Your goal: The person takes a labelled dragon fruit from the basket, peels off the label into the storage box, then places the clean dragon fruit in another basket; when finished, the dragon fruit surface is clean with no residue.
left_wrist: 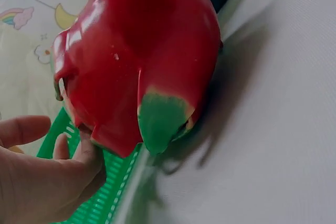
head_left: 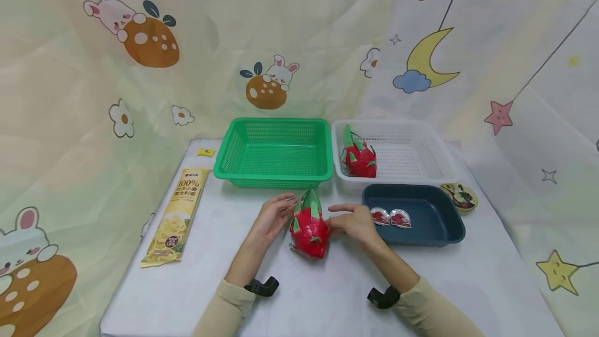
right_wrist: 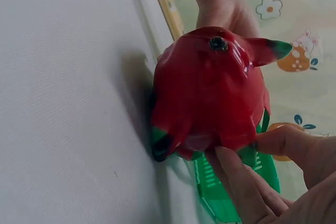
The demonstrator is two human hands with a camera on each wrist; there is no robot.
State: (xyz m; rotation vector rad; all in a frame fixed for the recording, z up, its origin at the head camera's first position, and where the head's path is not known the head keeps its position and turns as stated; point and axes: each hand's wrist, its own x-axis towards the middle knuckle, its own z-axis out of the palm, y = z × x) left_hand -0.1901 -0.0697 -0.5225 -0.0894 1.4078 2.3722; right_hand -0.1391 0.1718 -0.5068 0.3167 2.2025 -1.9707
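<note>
A glossy red dragon fruit [head_left: 310, 233] with green leaf tips lies on the white tabletop, its long green leaves toward the baskets. From its left side my left hand [head_left: 276, 216] reaches in with relaxed fingers; in the left wrist view a fingertip touches the fruit while the thumb stands apart. On the other side, my right hand [head_left: 356, 223] has lightly bent fingers against the fruit. The right wrist view shows the right fingers [right_wrist: 239, 182] touching near a green scale. Part of the left hand is hidden behind the fruit there.
Behind stand a green basket [head_left: 276, 178] and a white basket [head_left: 421, 152] holding another dragon fruit [head_left: 361, 160]. A dark blue tray [head_left: 432, 222] carries two round badges [head_left: 400, 218]. A round tin [head_left: 460, 196], noodle packet [head_left: 177, 217] and small yellow packet [head_left: 205, 152] lie around.
</note>
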